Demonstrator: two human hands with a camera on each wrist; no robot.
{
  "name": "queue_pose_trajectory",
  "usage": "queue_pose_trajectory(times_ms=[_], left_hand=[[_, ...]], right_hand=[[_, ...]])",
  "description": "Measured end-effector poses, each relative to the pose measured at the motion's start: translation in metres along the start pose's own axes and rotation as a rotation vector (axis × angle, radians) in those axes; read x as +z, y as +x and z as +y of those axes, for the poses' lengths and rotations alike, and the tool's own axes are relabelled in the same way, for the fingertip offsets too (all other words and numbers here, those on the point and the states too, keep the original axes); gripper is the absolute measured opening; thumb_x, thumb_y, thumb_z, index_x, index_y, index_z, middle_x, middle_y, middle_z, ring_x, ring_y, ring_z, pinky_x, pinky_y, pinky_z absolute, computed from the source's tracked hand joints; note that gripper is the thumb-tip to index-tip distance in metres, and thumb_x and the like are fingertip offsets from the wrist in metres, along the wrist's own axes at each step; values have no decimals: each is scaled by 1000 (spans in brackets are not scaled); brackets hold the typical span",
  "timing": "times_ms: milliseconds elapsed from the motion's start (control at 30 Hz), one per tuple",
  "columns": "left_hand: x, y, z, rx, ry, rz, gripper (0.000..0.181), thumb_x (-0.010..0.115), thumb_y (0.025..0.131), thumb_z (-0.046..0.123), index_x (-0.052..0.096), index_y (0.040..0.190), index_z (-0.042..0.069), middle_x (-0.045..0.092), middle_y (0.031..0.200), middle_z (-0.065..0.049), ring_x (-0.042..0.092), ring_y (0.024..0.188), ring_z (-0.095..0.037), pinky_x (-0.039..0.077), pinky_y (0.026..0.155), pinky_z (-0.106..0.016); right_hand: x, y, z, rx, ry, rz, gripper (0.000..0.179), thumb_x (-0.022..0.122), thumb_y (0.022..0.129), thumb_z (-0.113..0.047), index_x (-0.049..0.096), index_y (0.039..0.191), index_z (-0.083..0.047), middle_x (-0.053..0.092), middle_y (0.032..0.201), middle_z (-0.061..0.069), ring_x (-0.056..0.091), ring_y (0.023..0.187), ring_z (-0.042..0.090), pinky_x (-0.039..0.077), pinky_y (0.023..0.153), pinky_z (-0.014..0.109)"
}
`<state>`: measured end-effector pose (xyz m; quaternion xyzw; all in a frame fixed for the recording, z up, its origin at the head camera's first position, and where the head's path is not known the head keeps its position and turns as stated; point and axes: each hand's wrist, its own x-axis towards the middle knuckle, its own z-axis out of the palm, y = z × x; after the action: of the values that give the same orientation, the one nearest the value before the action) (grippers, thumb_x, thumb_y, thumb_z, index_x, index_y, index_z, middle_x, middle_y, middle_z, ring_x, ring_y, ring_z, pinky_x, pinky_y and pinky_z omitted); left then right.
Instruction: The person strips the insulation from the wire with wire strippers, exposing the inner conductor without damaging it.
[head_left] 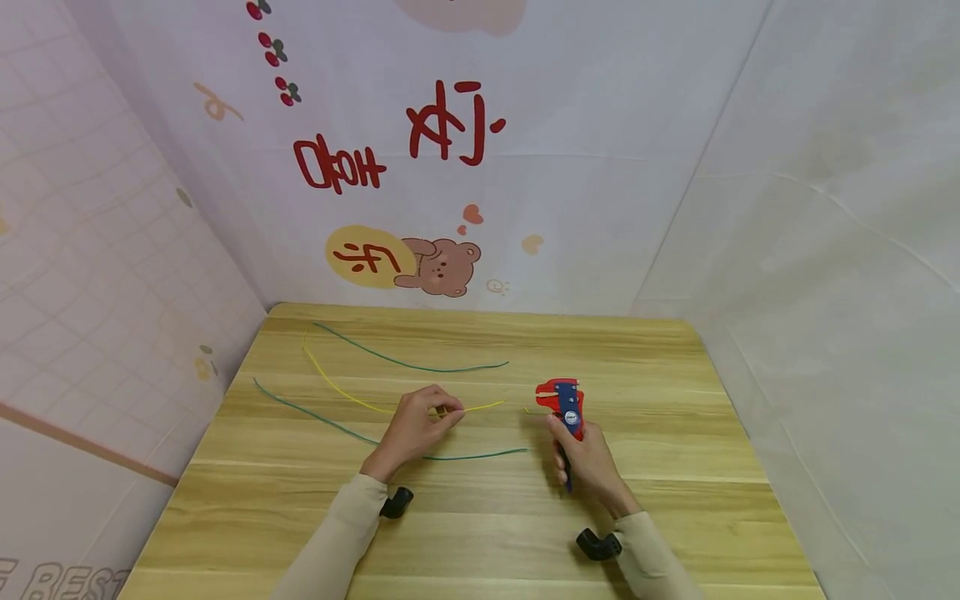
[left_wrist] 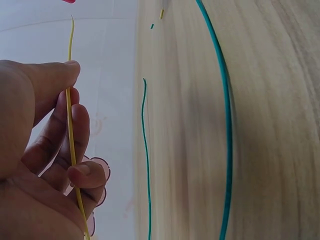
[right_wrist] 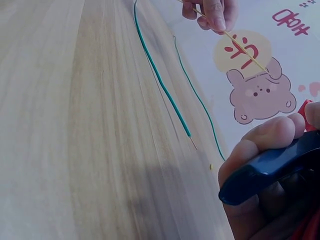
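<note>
Between thumb and fingertips, my left hand (head_left: pixel 416 425) pinches a thin yellow wire (head_left: pixel 483 406) a little short of its right end. In the left wrist view the yellow wire (left_wrist: pixel 71 130) runs along the palm, and its tip narrows to a fine point. My right hand (head_left: pixel 590 460) grips a red and blue wire stripper (head_left: pixel 570 406) by its handles. The stripper's red head stands to the right of the yellow wire's tip, apart from it. In the right wrist view a blue handle (right_wrist: pixel 270 170) lies under the curled fingers.
A green wire (head_left: pixel 480 456) lies nearest me, partly behind the left hand; bare copper (right_wrist: pixel 193 143) shows at its end. Another green wire (head_left: pixel 420 366) curves farther back. Small yellow (left_wrist: pixel 161 14) and green (left_wrist: pixel 152 26) scraps lie on the wooden table (head_left: pixel 480 533). Printed cloth (head_left: pixel 585 200) stands behind.
</note>
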<state>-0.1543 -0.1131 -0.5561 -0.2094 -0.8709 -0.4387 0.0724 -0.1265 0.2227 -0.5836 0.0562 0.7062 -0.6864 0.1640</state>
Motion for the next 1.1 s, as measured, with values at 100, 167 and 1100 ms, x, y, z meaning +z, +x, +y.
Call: queue_pose_trajectory(times_ms=[100, 167, 1100], left_hand=[[0, -2, -2, 1, 5, 6, 8, 87, 99, 7, 88, 99, 15, 81, 97, 0, 75, 89, -14, 57, 76, -24], [1, -3, -3, -5, 1, 7, 9, 87, 98, 6, 88, 99, 15, 81, 96, 0, 74, 89, -14, 57, 76, -25], [7, -8, -14, -114, -22, -40, 4, 86, 102, 12, 88, 103, 9, 81, 100, 2, 72, 92, -11, 58, 84, -27]], right_hand=[[0, 0, 0, -1, 5, 1, 67, 72, 109, -55, 59, 96, 9, 58, 61, 5, 56, 44, 19, 53, 45, 31], [0, 0, 1, -4, 0, 7, 69, 72, 110, -54, 58, 99, 12, 58, 61, 5, 57, 44, 19, 54, 46, 32], [-6, -1, -1, -53, -46, 4, 61, 63, 117, -43, 57, 107, 16, 63, 67, 5, 64, 49, 19, 60, 52, 34]])
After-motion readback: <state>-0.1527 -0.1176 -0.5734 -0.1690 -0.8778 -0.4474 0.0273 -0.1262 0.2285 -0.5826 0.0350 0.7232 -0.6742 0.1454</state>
